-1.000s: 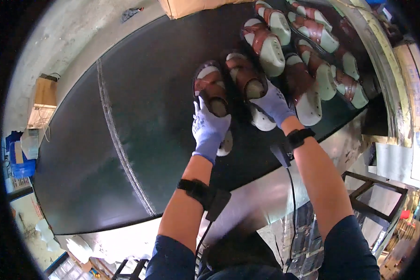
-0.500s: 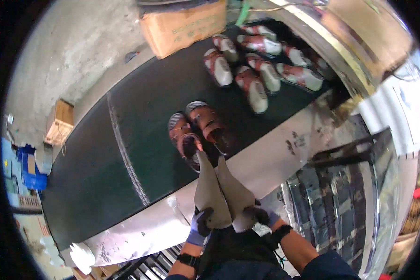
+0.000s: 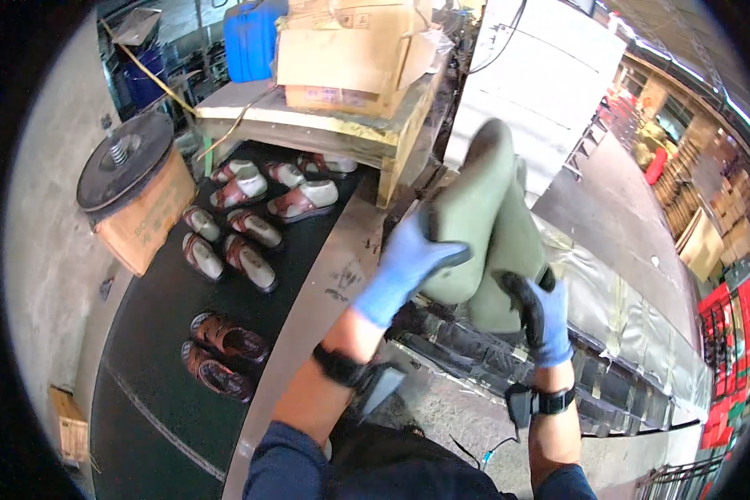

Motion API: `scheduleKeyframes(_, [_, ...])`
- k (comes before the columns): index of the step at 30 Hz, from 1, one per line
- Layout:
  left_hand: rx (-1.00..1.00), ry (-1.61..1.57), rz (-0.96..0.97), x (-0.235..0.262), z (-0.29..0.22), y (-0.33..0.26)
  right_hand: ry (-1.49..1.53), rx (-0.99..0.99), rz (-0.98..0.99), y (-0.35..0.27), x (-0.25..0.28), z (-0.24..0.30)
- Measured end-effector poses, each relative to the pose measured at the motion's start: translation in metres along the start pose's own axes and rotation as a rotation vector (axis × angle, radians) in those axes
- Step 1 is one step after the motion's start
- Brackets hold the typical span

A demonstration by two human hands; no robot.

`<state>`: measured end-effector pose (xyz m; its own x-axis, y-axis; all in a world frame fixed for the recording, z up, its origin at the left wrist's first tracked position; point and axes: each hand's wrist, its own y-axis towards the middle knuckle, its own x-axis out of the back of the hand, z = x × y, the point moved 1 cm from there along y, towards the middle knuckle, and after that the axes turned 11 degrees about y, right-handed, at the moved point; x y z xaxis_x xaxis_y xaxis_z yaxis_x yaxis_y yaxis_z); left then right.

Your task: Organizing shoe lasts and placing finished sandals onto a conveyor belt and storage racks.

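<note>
I hold a pair of greenish-grey shoe lasts side by side, toes pointing up and away from me. My left hand (image 3: 412,258), in a blue glove with dark fingers, is closed on the heel end of the left shoe last (image 3: 472,217). Gloved the same way, my right hand (image 3: 544,315) grips the heel end of the right shoe last (image 3: 508,271), which is partly hidden behind the left one. To the left, a pair of brown strapped sandals (image 3: 225,354) sits on the dark belt (image 3: 154,350) with nothing inside them.
Farther along the belt stand several brown sandals (image 3: 250,258) with pale lasts in them. A wooden table (image 3: 308,133) bears cardboard boxes (image 3: 346,62) and a blue jerrycan (image 3: 252,42). Beyond my hands lies a rack wrapped in plastic sheet (image 3: 633,325). Red crates (image 3: 733,358) are stacked at far right.
My view has swung right. Both hands have carried the lasts away from beside the belt, up over the wrapped rack. The brown pair stays on the belt.
</note>
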<state>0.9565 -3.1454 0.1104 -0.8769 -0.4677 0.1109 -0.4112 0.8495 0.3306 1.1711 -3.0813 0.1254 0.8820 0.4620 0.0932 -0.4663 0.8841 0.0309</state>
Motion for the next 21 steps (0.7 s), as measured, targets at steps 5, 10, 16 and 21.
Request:
scheduleKeyframes(5, [0.135,0.668,0.083,-0.067,0.001,0.049,-0.763,0.17,-0.349,0.054,0.019,-0.017])
scheduleKeyframes(10, [-0.287,0.525,-0.216,-0.034,0.055,-0.04,0.033,0.316,-0.307,0.006,0.021,-0.078])
scheduleKeyframes(16, [0.84,-0.044,-0.881,0.124,0.221,-0.288,-0.24,0.267,0.199,-0.066,-0.041,-0.207])
scheduleKeyframes(21, [1.4,0.909,-1.058,0.265,0.251,-0.353,-0.477,0.07,0.829,-0.04,-0.163,-0.247])
